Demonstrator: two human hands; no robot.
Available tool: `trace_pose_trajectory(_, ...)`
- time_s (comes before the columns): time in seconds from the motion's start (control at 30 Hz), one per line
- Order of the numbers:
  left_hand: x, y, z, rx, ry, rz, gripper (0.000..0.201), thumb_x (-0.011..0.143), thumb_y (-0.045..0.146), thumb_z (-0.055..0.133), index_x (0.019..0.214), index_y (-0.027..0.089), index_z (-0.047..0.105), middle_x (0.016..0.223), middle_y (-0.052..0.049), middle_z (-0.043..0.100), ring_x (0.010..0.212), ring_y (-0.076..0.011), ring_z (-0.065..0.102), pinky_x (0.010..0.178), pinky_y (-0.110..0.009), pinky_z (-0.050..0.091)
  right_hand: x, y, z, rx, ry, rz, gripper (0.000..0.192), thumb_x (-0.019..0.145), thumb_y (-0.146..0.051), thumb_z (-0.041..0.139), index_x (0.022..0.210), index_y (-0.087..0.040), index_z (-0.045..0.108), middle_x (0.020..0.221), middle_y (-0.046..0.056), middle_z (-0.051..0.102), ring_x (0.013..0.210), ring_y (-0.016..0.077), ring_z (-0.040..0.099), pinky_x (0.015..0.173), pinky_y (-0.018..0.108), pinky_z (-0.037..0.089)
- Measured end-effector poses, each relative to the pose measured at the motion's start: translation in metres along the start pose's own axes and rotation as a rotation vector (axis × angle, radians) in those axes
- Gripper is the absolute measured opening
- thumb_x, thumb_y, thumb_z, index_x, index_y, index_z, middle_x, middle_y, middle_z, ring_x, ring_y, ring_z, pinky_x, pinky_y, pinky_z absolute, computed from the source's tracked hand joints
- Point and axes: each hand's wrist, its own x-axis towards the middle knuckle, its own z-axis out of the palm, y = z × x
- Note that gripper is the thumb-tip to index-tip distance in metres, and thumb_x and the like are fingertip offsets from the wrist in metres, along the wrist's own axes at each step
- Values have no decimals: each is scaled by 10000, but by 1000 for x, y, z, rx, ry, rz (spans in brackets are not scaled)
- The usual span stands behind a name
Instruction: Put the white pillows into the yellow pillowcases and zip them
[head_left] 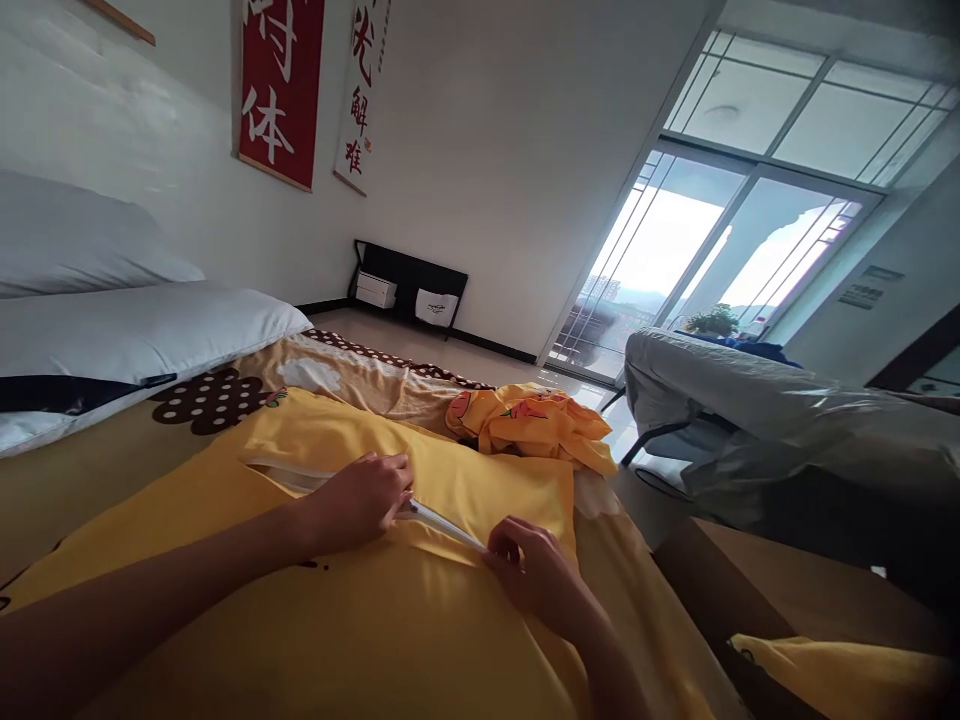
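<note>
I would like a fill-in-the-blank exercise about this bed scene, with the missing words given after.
1. Both hands rest on a ____ fabric cover.
2. The left hand and right hand pinch a white ____ opening.
3. The red wall banner bears ____ characters.

Missing words: yellow; zipper; white

Both forearms bare, no sleeves in view up to the frame edge. Left hand [358,500]: no ring, watch or glove visible. Right hand [534,572]: same, bare wrist, no jewellery seen. Nails look short and unpainted, though lighting is dim. No clothing visible.
</note>
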Motion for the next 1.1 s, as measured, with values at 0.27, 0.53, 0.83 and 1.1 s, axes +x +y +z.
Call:
trace_pose_trajectory(0.27, -17, -32, -4, -96, -2, -24, 279, 951, 235, 387, 787, 157, 598, 896, -60, 606, 791, -175, 562, 759, -304, 394, 1, 4, 3, -4, -17, -18, 121, 821, -232, 521, 716, -193, 567, 724, 6, 616, 653, 132, 511, 612, 248, 371)
trace_pose_trajectory(0.53, -29, -67, -9, -211, 5, -86, 316, 936, 313, 384, 764, 157, 598, 831, -56, 596, 790, -172, 542, 741, -279, 396, 3, 13, 7, -12, -46, -25, 118, 821, -241, 511, 708, -207, 527, 713, -6, 605, 638, 130, 485, 593, 251, 348)
trace_pose_trajectory(0.83, -43, -91, -27, -204, -43, -91, 271, 913, 267, 414, 820, 145, 638, 914, -80, 636, 833, -171, 577, 757, -260, 413, 2, 5, 25, -81, -20, 23, 216, 867, -333, 448, 737, -215, 575, 778, 40, 657, 713, 184, 589, 659, 299, 426)
trace_pose_trajectory(1.1, -28, -117, -32, -161, -179, 2, 201, 822, 218, 492, 658, 169, 598, 742, -37, 652, 722, -163, 552, 635, -254, 379, 24, -75, 38, -178, 334, -65, 193, 885, -292, 449, 933, -203, 614, 959, 76, 650, 877, 208, 613, 753, 321, 457)
